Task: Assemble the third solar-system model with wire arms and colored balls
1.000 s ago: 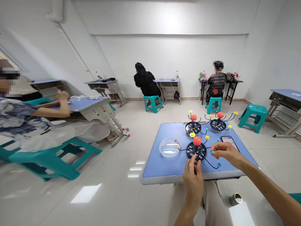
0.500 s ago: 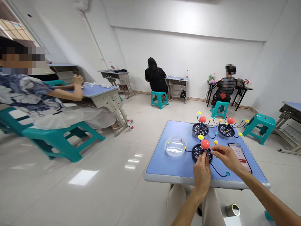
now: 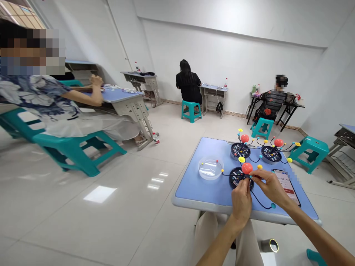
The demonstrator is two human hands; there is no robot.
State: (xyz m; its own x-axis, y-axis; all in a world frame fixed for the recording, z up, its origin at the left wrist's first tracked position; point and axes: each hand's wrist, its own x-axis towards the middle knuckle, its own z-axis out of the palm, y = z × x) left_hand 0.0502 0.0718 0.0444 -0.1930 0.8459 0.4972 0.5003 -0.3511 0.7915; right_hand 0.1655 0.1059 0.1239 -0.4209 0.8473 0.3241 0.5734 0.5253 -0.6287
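A solar system model [image 3: 234, 180] stands at the front of the blue desk, with a round black base, a red ball on top and curved black arms ending in coloured balls. My left hand [image 3: 242, 201] is closed at its centre, just under the red ball, fingertips pinching a part they mostly cover. From the right, my right hand [image 3: 267, 183] pinches a small light-blue ball [image 3: 250, 176] close to the left fingertips. Behind are two similar models, one at the left [image 3: 240, 152] and one at the right [image 3: 271, 155].
A clear round dish [image 3: 210, 178] holding small balls sits left of the front model. A phone showing a timer [image 3: 288, 190] lies to the right on the desk [image 3: 191, 188]. A green stool [image 3: 310, 149] stands beyond the desk; a seated person [image 3: 52, 99] is at the left.
The camera view has shifted slightly, moving the whole scene in the picture. My right hand is a little closer to the model's centre and the left fingertips. Both hands keep their pinches.
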